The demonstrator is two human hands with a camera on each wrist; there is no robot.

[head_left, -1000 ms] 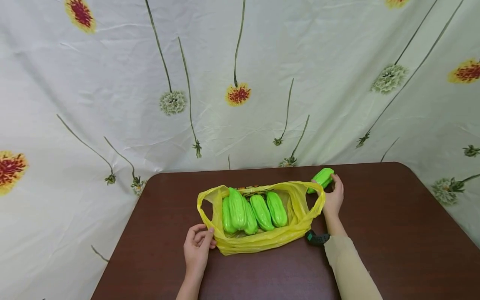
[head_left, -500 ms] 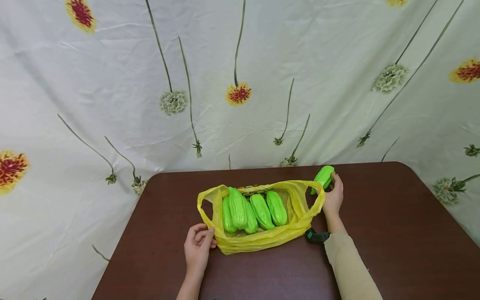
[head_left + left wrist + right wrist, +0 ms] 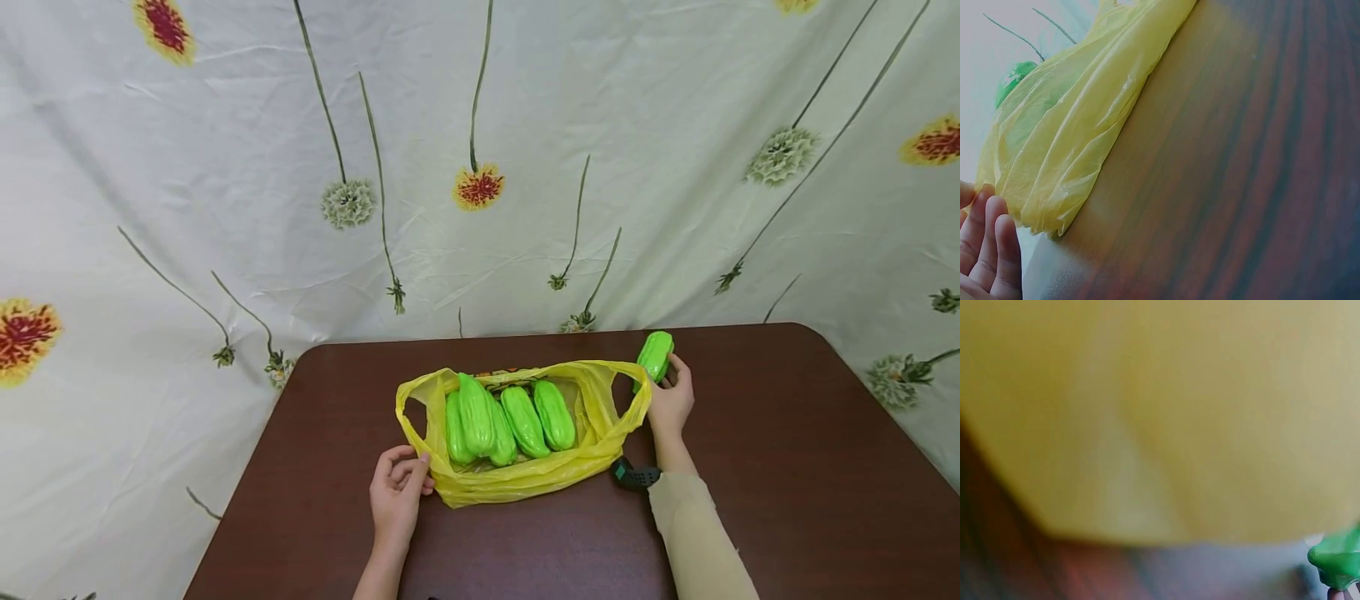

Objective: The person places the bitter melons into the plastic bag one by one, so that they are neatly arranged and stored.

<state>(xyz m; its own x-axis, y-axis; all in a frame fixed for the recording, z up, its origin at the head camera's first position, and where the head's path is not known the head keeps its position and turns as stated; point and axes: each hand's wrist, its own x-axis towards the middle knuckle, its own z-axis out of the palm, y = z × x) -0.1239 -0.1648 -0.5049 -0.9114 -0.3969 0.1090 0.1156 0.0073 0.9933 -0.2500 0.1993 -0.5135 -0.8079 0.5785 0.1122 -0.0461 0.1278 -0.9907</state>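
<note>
A yellow plastic carrier bag (image 3: 517,486) lies on the table with its mouth spread, its handles at either side. Inside rest several glossy, ribbed green vegetables (image 3: 525,423), long and tapered; their exact kind is unclear. My left hand (image 3: 395,504) pinches the bag's near left edge; in the left wrist view its fingers (image 3: 988,247) meet the thin plastic. Beyond the bag's right handle, my right hand (image 3: 670,406) grips another ribbed green vegetable (image 3: 655,353), nearly upright. The right wrist view is mostly blurred yellow bag, with green vegetable (image 3: 1338,556) at lower right.
The dark brown table (image 3: 787,450) has rounded far corners. Behind it hangs a pale cloth (image 3: 420,108) printed with flowers. A black wrist strap (image 3: 636,476) sits at my right wrist, close to the bag's right end.
My right hand has shifted slightly to the right with the green vegetable, which has turned more upright and come further clear of the bag handle. The left hand and bag stay almost still.
</note>
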